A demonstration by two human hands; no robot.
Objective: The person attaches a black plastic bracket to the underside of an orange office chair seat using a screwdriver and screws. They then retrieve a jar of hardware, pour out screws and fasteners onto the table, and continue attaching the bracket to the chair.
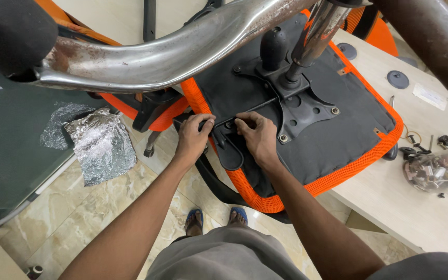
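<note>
Left hand [193, 136] and right hand [257, 136] both clenched on the black armrest bracket [230, 148] under the orange seat [307, 186]

Upturned chair seat [333, 150] on table [390, 207] edge, overhanging floor [94, 218]. Mechanism plate [299, 106] on seat underside, gas column [312, 36] rising from it. Left hand [194, 136] and right hand [257, 136] side by side on armrest bracket [230, 150] at near seat edge. Foil [102, 145] left, on floor. Bag of hardware [436, 173] right, on table.
</note>
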